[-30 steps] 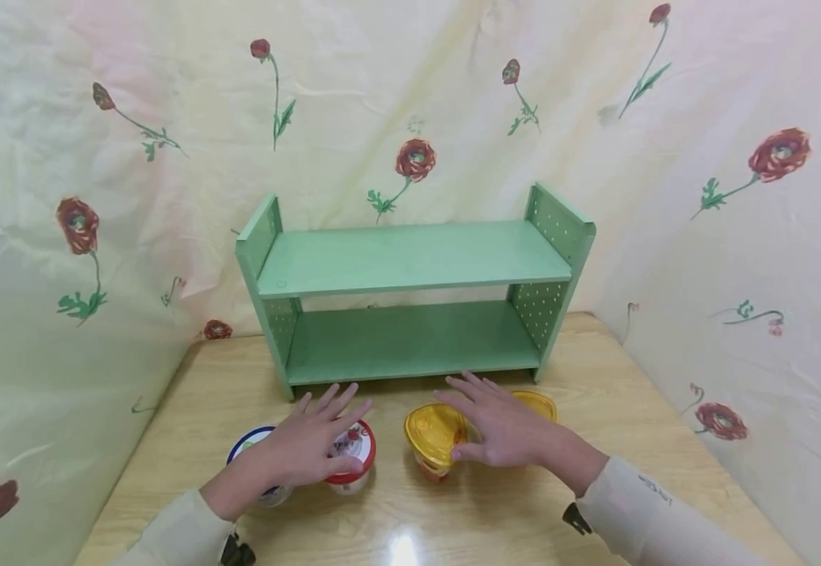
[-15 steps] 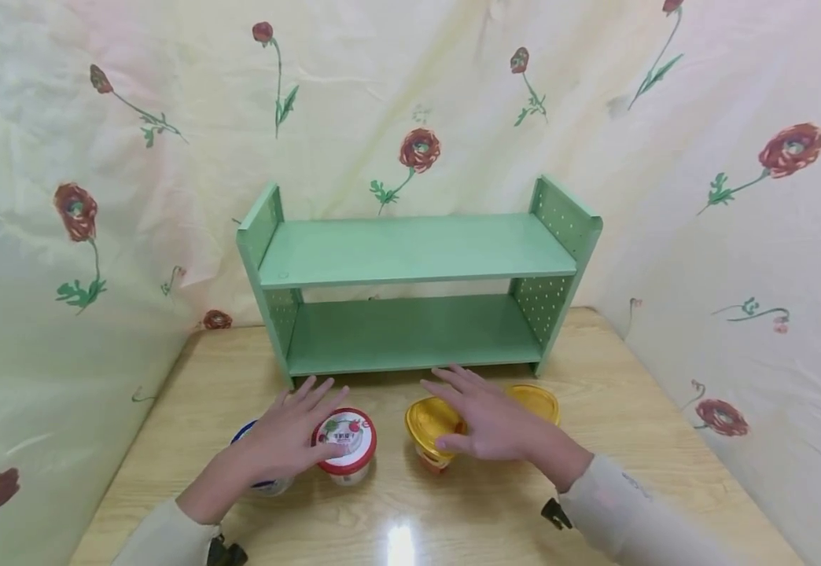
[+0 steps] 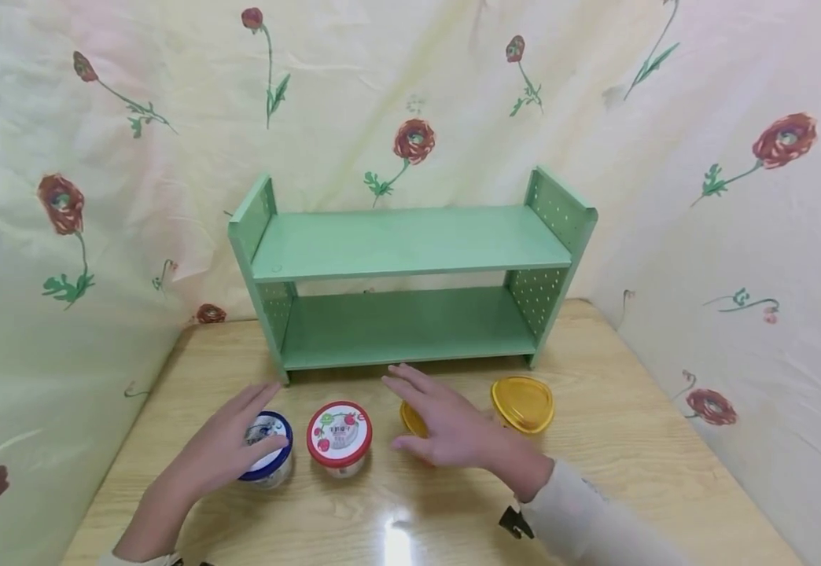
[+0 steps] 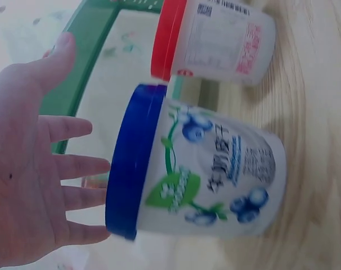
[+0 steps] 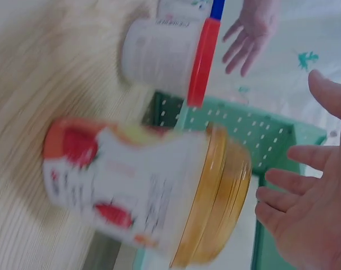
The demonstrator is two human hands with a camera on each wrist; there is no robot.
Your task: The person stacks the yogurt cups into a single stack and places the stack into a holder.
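The floral cloth (image 3: 333, 86) encloses the table (image 3: 637, 472) at its back, left and right edges. The green shelf (image 3: 410, 244), a two-level unit, stands near the back edge, between the two rear corners. Four tubs stand in a row in front of it.

The right hand (image 3: 449, 424) has shifted toward the middle of the surface. Its fingers are extended and spread, with the thumb apart. It now covers more of the inner yellow-lidded tub (image 3: 413, 422); the right wrist view shows a gap between fingers and lid.

The left hand (image 3: 222, 440) has shifted toward the left edge, off the red-lidded tub and over the blue-lidded tub (image 4: 215, 174). Its fingers are extended, with the palm toward the lid. Whether the fingertips touch the lid cannot be told.

Tub positions, from the right edge to the left edge:
- The outer yellow-lidded tub (image 3: 522, 405): nearest the right edge; its lid is now fully exposed.
- The inner yellow-lidded tub: partly hidden beneath the right hand.
- The red-lidded tub (image 3: 340, 435): between the hands, now fully uncovered.
- The blue-lidded tub: nearest the left edge.

Assessment: each hand is now aligned with one tub. Neither hand grips anything and the tubs remain on the surface, so the work appears to be at the positioning stage.
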